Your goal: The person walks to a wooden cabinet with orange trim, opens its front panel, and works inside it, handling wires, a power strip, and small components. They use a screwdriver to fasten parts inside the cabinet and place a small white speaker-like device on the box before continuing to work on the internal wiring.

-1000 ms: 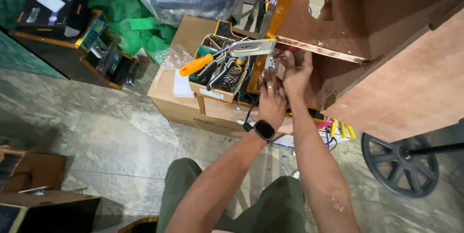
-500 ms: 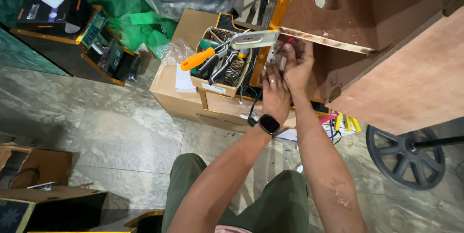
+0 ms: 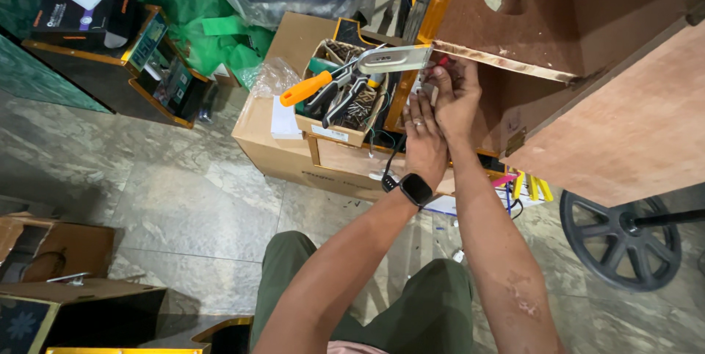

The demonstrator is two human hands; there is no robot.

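In the head view, the left hand (image 3: 424, 136) reaches forward with its fingers stretched up against the lower edge of a brown wooden cabinet (image 3: 587, 82), a ring on one finger and a black wristwatch (image 3: 416, 189) on the wrist. Its fingers lie close together; whether they grip anything cannot be told, since the right hand covers their tips. The right hand (image 3: 457, 97) sits just above and partly over the left, its fingers curled at the cabinet's lower left corner, around something small that is mostly hidden. Both hands touch each other at that corner, under a worn gold-coloured strip along the cabinet's edge.

Just left of the hands stands a small open cardboard box (image 3: 334, 115) holding tools, among them an orange-handled tool (image 3: 310, 88) whose flat metal blade points toward the hands. This box rests on a larger cardboard carton (image 3: 275, 148) on the stone-tiled floor (image 3: 161, 207). Green sheeting (image 3: 209, 31) lies behind the carton, and a black wheel (image 3: 617, 240) stands on the floor at the right. The person's green-trousered knees (image 3: 433, 302) show below.
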